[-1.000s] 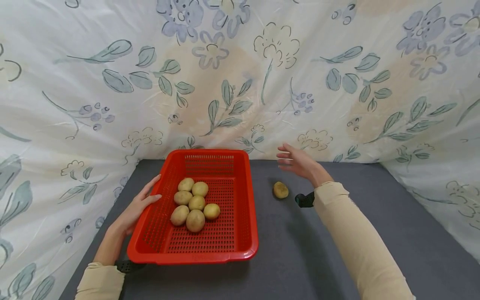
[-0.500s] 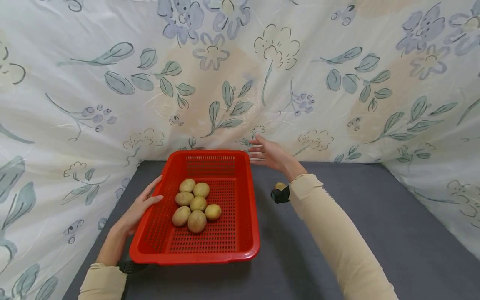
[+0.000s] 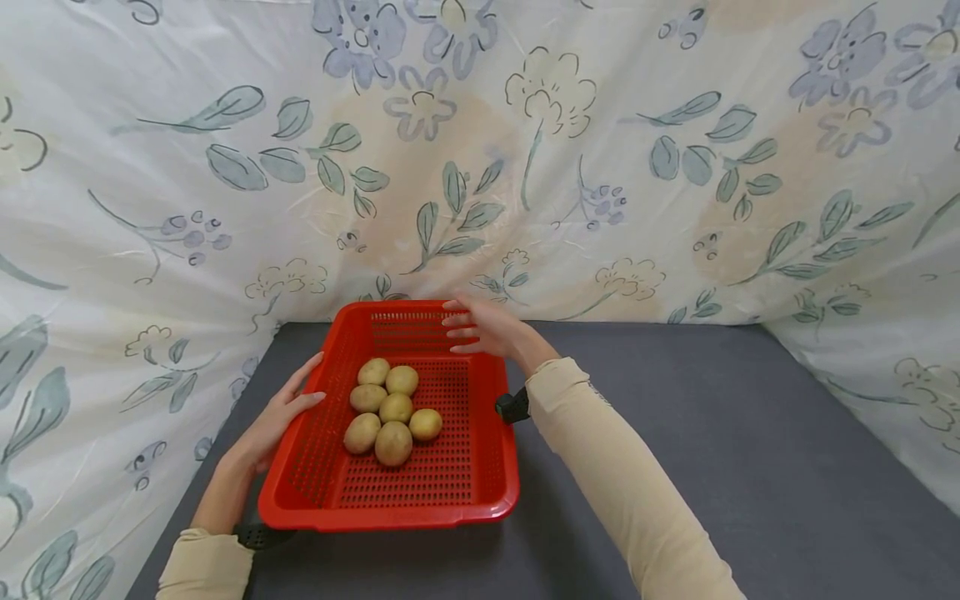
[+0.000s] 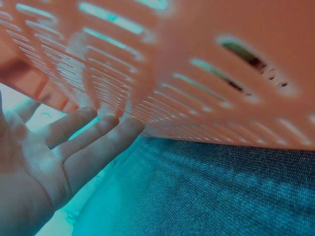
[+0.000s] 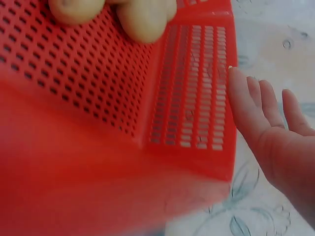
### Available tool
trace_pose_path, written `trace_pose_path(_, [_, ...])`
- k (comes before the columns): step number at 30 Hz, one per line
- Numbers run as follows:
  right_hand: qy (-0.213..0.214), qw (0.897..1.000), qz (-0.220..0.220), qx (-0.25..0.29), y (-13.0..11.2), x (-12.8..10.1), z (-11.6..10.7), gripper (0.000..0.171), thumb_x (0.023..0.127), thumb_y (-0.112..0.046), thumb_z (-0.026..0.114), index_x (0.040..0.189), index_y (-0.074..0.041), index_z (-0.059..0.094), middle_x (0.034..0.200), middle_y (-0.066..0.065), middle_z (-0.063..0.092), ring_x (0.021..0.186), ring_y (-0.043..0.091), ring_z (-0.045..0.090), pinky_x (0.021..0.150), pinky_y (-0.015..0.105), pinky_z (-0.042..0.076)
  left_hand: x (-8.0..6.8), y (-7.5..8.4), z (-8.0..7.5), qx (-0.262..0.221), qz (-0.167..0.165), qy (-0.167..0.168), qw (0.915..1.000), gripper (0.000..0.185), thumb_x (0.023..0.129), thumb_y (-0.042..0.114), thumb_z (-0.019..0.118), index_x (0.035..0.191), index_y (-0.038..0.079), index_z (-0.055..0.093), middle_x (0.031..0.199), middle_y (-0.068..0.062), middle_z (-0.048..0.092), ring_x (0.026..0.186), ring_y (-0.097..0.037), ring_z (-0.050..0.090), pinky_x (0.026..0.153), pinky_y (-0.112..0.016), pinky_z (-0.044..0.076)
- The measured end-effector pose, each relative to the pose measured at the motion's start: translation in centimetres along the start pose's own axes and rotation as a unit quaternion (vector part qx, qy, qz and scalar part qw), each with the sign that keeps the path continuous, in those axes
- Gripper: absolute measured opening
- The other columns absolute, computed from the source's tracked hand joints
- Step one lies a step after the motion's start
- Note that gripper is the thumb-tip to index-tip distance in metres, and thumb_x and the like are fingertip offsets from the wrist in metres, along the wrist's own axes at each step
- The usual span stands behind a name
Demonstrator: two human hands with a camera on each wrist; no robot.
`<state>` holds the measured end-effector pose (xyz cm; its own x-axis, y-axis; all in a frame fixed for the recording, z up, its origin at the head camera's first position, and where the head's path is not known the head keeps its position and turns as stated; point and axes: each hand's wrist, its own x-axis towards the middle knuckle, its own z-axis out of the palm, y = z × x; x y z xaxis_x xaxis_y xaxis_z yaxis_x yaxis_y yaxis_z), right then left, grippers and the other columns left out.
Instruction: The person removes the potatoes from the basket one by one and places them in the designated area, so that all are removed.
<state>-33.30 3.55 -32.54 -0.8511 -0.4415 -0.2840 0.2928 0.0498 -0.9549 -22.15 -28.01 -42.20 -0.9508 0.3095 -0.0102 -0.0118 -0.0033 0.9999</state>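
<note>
A red plastic basket (image 3: 495, 467) with slotted walls stands on the dark cloth, holding several potatoes (image 3: 395, 407) bunched toward its left side. My left hand (image 3: 273, 421) is at the basket's left wall, its thumb near the rim. In the left wrist view, the straight fingers (image 4: 106, 145) lie against the outside of the slotted wall. Over the basket's far right corner hovers my right hand (image 3: 491, 327), fingers spread and holding nothing. The right wrist view has that hand (image 5: 275, 128) beside the far rim, palm side showing.
Dark grey cloth (image 3: 712, 450) covers the table and extends to the right of the basket. A white floral sheet (image 3: 637, 167) hangs close behind the basket and along both sides. My right sleeve (image 3: 600, 442) crosses the table beside the basket.
My right hand has swept left, from above the table to over the basket's far right corner. The single potato on the cloth is now hidden behind the right arm. The left hand has barely moved.
</note>
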Motion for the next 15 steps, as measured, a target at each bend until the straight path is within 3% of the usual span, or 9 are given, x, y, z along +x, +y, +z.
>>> trace_pose_path(6, [-0.009, 1.0, 0.006, -0.015, 1.1, 0.7, 2.3, 0.053, 0.103, -0.04, 0.039, 0.142, -0.004, 0.043, 0.134, 0.019, 0.048, 0.12, 0.034, 0.047, 0.091, 0.045, 0.045, -0.2, 0.0, 0.0, 0.002, 0.001, 0.002, 1.0, 0.065, 0.103, 0.022, 0.042, 0.155, 0.027, 0.003, 0.144, -0.027, 0.02, 0.103, -0.025, 0.06, 0.076, -0.043, 0.052])
trace_pose_path(15, [-0.013, 0.999, 0.03, -0.026, 3.1, 0.9, 4.1, 0.053, 0.102, -0.039, 0.04, 0.141, -0.003, 0.044, 0.14, 0.023, 0.042, 0.127, 0.037, 0.042, 0.092, 0.046, 0.045, -0.1, 0.1, 0.2, 0.002, -0.006, 0.005, 1.0, 0.065, 0.103, 0.023, 0.043, 0.155, 0.029, 0.004, 0.146, -0.025, 0.019, 0.104, -0.025, 0.059, 0.077, -0.043, 0.052])
